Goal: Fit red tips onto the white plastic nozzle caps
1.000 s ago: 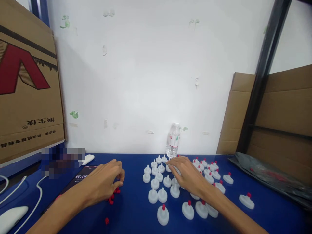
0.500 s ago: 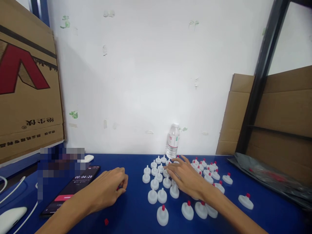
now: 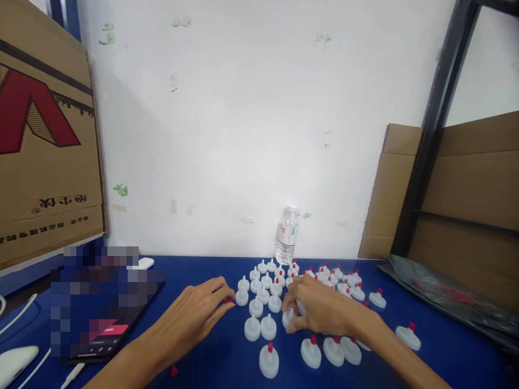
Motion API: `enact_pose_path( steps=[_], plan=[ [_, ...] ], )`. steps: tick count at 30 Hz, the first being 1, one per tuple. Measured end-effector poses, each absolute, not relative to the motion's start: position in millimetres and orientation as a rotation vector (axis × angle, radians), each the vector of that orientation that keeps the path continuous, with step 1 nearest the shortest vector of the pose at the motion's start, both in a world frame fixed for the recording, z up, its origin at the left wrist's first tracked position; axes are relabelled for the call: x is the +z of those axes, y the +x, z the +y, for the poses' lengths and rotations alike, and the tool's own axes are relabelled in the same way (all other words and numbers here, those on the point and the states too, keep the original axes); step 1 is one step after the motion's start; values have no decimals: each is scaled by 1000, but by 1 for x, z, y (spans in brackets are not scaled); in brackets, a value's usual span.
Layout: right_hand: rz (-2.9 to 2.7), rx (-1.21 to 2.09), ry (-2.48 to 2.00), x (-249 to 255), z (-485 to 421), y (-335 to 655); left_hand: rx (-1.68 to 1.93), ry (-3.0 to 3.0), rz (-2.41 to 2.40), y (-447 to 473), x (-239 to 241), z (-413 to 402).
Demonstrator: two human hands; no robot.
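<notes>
Between the thumb and fingers of my left hand is a small red cap, only partly visible. My right hand curls its fingers and thumb around a white nozzle lid on the table; its top is hidden by the fingers. Left of that hand stand several white nozzle lids without red tips, such as a front lid. Behind and to the right are several more lids, many with red caps on their tips, like the red-tipped lid at the front. A loose red cap lies near my left forearm.
A water bottle stands against the wall behind the lids. At left lie a phone, white cables and a white device. A grey plastic bag rests at right, beside cardboard. A large box stands at left.
My left hand has moved right with the red cap, toward the lids. My right hand has come down and nearer, from spread over the lids to closed around one.
</notes>
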State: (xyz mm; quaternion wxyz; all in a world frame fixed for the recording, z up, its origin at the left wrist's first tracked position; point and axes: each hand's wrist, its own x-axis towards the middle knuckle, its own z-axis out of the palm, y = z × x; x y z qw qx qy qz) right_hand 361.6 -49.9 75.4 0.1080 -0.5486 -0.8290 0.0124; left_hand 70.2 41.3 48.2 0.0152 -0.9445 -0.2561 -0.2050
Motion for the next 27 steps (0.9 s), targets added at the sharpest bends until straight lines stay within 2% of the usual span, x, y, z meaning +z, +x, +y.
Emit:
enact_pose_path(
  steps=[7,12,18,23,27],
  plan=[
    [-2205,-105,-1415,82,-50,359,-972,-2886,-639,78,36,33],
    [-2344,-268,-1260,70,-55,335,-1331,-2831,-568,85,32,25],
    [-2376,-422,-1113,60,-61,320,-1322,-2875,-365,88,33,18],
    [-2297,-555,-1059,58,-58,320,-1330,-2839,-363,90,26,19],
    [-2267,-513,-1032,55,-56,317,-1431,-2903,-464,93,27,15]
  ],
)
